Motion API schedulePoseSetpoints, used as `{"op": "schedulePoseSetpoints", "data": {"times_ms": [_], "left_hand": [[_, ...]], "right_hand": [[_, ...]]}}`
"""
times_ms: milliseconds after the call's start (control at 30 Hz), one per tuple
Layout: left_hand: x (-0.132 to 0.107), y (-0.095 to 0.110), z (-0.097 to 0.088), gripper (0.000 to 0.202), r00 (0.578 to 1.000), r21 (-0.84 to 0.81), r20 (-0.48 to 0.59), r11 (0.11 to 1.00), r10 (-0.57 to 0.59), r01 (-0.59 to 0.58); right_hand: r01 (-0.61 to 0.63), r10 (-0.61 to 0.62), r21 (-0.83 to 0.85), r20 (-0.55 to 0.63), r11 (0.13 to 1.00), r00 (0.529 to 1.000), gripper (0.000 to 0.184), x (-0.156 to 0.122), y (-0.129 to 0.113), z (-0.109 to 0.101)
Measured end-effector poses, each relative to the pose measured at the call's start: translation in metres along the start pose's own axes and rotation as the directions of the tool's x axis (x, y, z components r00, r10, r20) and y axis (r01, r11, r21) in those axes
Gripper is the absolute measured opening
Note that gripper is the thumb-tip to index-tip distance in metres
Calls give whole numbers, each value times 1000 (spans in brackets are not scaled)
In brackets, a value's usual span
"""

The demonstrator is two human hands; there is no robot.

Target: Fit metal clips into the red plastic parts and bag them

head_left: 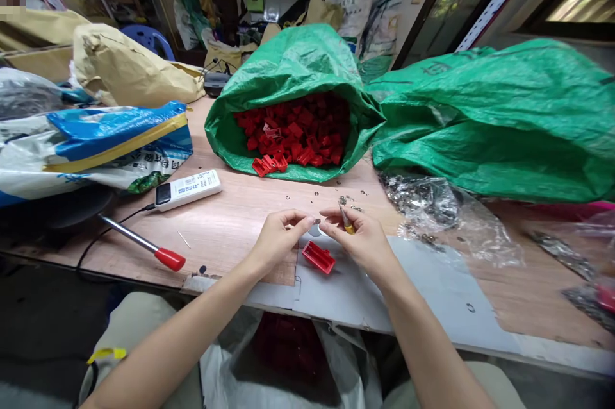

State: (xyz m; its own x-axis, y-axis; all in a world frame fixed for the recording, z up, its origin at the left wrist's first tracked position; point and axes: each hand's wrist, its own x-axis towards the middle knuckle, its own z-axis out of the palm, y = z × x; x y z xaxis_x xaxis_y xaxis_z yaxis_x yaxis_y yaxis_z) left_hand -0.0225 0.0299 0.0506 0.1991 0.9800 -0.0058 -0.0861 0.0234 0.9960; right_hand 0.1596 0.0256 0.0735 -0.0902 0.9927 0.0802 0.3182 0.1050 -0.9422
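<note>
Head view: left hand (pixel 279 239) pinches tiny part (pixel 317 221) (right hand (pixel 364 241): yellow-handled tool (pixel 349 228)).

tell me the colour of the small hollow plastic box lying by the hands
The small hollow plastic box is red, best seen in the head view.

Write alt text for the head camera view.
A person's left hand and right hand meet at a tiny dark piece, the right holding a yellow-handled tool. A hollow red plastic block lies nearby; behind, an open green plastic sack holds red plastic pieces.
</note>
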Motion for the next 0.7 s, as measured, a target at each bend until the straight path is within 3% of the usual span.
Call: {"op": "schedulePoseSetpoints", "data": {"times_ms": [167,400,700], "left_hand": [[-1,4,1,32,999,40,46,999,26,-28],[-2,4,0,31,997,-11,73,999,-30,31],[-2,6,-3,31,990,-134,141,991,-10,29]], "right_hand": [[-104,100,96,54,990,994,31,-8,1,1],[-176,177,214,14,961,984,31,-12,0,9],[-270,240,393,123,879,963,35,-14,-7,11]]}}
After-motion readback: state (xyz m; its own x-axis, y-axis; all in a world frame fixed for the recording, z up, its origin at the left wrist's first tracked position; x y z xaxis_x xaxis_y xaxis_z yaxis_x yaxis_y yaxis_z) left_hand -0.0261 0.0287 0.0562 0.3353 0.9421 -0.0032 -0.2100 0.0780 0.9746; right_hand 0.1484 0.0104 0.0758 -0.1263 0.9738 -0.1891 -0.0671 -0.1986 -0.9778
